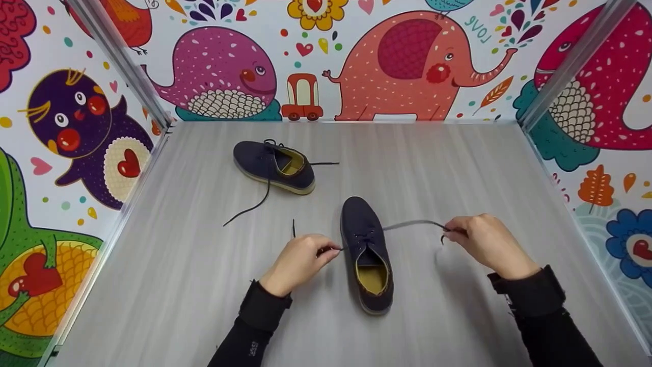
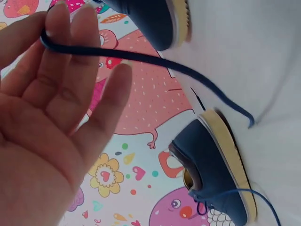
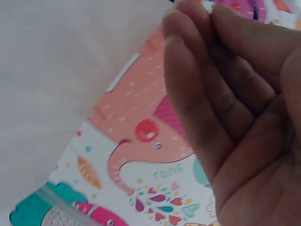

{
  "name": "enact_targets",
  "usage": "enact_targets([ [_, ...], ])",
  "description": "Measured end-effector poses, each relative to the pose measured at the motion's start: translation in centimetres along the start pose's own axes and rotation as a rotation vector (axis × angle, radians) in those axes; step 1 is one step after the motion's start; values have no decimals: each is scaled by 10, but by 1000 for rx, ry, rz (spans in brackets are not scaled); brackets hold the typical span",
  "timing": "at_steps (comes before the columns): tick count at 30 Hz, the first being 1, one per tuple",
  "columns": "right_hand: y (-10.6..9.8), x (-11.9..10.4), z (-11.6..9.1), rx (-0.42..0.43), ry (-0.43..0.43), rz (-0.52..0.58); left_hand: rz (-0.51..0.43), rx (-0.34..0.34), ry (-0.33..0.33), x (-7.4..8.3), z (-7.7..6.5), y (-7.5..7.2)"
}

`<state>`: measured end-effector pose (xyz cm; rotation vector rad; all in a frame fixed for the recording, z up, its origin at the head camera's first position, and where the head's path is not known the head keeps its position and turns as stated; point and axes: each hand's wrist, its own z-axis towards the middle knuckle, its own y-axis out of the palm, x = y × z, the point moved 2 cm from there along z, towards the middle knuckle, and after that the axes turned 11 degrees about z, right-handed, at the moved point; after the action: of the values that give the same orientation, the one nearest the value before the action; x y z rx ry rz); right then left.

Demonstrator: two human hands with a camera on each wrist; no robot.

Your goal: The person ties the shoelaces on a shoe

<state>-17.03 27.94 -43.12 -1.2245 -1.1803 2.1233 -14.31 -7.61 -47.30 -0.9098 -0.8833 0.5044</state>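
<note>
A navy lace-up shoe (image 1: 359,216) with a yellowish lining lies in the middle of the head view, toe pointing away. On its left side my left hand (image 1: 303,260) pinches one end of the dark shoelace between thumb and forefinger; in the left wrist view that lace (image 2: 141,57) runs past the fingers with its tip hanging free. Farther off to the right, my right hand (image 1: 484,239) pinches the other lace (image 1: 412,223), which stretches from the shoe with a short tail below the fingers. In the right wrist view the lace is barely visible.
A second navy shoe (image 1: 252,158) stands farther back to the left, its toe to the left and its laces loose on the grey wood-look floor (image 1: 204,285). Walls with animal drawings and metal corner posts (image 1: 565,66) enclose the floor.
</note>
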Motion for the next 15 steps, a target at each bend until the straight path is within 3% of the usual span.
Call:
enact_targets([
  [6, 0, -30, 6, 104, -143, 39, -21, 17, 14, 9, 8, 3],
  [15, 0, -79, 18, 186, -330, 160, -33, 63, 30, 19, 27, 6],
])
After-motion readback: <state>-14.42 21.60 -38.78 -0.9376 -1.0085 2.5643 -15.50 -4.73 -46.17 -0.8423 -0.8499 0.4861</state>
